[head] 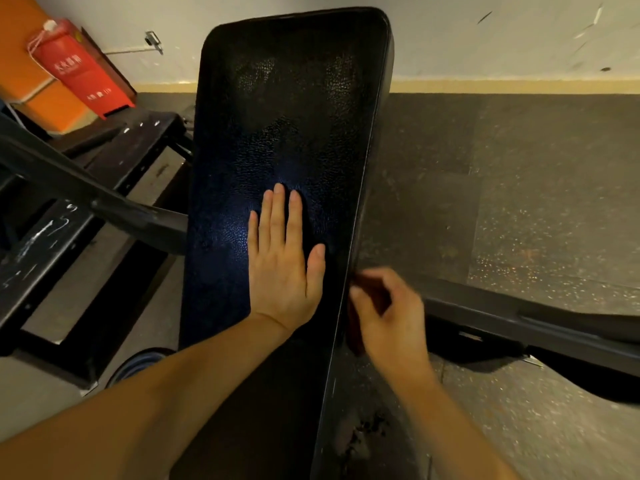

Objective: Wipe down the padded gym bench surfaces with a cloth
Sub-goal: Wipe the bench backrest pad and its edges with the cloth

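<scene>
A scuffed white wall (485, 46) with yellow skirting (519, 86) meets a speckled dark floor (554, 220), a red box (79, 71) at left.

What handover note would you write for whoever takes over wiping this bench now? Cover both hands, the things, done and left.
Left hand: flat on the pad, fingers straight.
Right hand: curled round a dark cloth, blurred, against the pad's right side edge.
Done: cannot tell from the picture.
Left: probably the rest of that edge and the top.
</scene>
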A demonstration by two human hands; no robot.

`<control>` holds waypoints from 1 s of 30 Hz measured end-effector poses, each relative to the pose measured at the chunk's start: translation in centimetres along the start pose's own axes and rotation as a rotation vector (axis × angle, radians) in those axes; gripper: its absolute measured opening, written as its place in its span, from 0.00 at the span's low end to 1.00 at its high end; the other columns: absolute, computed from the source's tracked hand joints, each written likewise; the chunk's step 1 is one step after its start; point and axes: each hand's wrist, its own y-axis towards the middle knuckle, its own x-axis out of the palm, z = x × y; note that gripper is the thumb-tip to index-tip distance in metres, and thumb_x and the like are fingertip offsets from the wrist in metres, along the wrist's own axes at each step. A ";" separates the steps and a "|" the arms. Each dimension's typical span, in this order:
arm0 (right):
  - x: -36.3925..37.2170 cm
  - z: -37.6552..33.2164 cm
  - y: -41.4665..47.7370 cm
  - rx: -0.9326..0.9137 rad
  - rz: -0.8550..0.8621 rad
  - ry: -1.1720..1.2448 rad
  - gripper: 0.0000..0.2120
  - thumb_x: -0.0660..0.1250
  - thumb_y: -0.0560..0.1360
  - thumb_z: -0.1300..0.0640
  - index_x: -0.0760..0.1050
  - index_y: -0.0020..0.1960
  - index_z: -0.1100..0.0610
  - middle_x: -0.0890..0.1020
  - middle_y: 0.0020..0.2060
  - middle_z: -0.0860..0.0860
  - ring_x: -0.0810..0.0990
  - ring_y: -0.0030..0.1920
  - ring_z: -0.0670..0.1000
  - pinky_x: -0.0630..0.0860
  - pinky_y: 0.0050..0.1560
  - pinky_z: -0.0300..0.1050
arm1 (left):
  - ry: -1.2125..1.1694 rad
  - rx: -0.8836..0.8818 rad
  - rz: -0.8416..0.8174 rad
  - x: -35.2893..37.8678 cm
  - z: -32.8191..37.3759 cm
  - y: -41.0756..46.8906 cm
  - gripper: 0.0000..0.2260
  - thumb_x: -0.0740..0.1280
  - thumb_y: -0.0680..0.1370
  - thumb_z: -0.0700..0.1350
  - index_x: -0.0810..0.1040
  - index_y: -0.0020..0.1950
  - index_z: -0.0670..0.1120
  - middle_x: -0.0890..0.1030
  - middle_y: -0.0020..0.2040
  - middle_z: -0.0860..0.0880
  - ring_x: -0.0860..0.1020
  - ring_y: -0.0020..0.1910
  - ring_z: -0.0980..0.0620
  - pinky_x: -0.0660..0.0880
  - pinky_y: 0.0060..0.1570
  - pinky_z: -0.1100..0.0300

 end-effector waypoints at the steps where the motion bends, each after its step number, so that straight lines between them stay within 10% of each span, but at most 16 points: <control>1: 0.0 0.3 -1.1 0.039 -0.041 0.001 0.12 0.71 0.78 0.63 0.79 0.49 0.46 0.83 0.42 0.41 0.82 0.44 0.40 0.76 0.46 0.32 | -0.003 0.001 -0.001 -0.1 0.0 -0.1 0.31 0.50 0.84 0.54 0.53 0.83 0.39 0.51 0.84 0.40 0.48 0.84 0.43 0.50 0.80 0.39; 9: -1.6 -5.2 10.6 -0.152 0.240 0.019 0.06 0.71 0.78 0.59 0.79 0.51 0.49 0.82 0.41 0.42 0.81 0.44 0.39 0.79 0.50 0.40 | 0.002 -0.012 -0.007 0.0 0.0 0.0 0.31 0.50 0.83 0.54 0.53 0.83 0.40 0.51 0.84 0.41 0.47 0.84 0.43 0.49 0.80 0.40; 15: 0.8 0.8 -2.9 0.151 -0.027 0.099 0.08 0.70 0.79 0.62 0.79 0.50 0.49 0.84 0.42 0.42 0.83 0.44 0.42 0.78 0.47 0.38 | -0.007 -0.013 -0.006 0.1 0.1 0.0 0.32 0.51 0.83 0.54 0.53 0.83 0.39 0.51 0.84 0.40 0.47 0.83 0.43 0.48 0.80 0.40; 23: -0.5 -4.9 8.7 -0.038 0.263 0.184 0.05 0.70 0.79 0.59 0.79 0.54 0.52 0.83 0.45 0.46 0.82 0.46 0.41 0.79 0.50 0.39 | -0.024 -0.015 -0.012 -0.1 0.1 0.1 0.32 0.51 0.83 0.54 0.53 0.83 0.41 0.51 0.84 0.41 0.47 0.84 0.44 0.47 0.81 0.41; 30: 0.7 -0.4 -0.4 0.290 0.009 0.157 0.06 0.69 0.80 0.60 0.78 0.51 0.49 0.84 0.41 0.47 0.84 0.41 0.45 0.82 0.49 0.49 | -0.029 -0.018 -0.006 -0.1 0.2 0.1 0.32 0.52 0.82 0.54 0.54 0.83 0.40 0.52 0.84 0.41 0.48 0.83 0.43 0.49 0.80 0.39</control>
